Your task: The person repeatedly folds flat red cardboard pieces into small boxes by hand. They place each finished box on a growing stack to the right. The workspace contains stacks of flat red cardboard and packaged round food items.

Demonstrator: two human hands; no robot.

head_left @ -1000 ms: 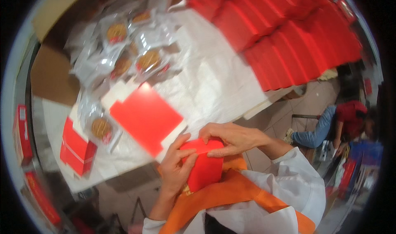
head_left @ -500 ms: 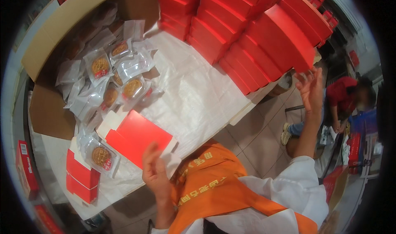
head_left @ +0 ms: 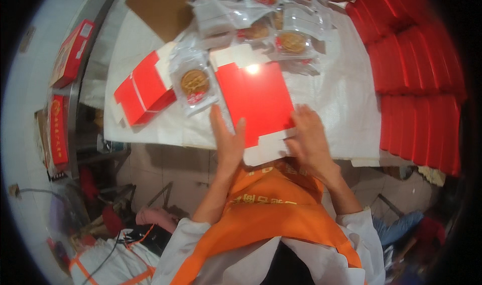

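A red carton [head_left: 258, 101] with white end flaps lies in front of me at the table's near edge. My left hand [head_left: 228, 139] is at its left side, fingers stretched and thumb apart, holding nothing. On the opposite side, my right hand [head_left: 309, 137] has bent fingers on the carton's right edge, close to its near white flap. Left of the carton lies a mooncake in a clear wrapper [head_left: 195, 84]. Further left is a second red carton [head_left: 145, 91], with a white line across it and its flaps out.
Several wrapped mooncakes [head_left: 291, 43] are heaped at the back beside a brown cardboard flap [head_left: 160, 11]. Stacked red boxes [head_left: 419, 89] line the right side of the white-covered table [head_left: 346, 104]. More red boxes [head_left: 73, 54] stand at the far left.
My view has swung leftward. My right hand has come down from beside the stacked boxes to the red carton's right edge. My left hand is now at the carton's left side.
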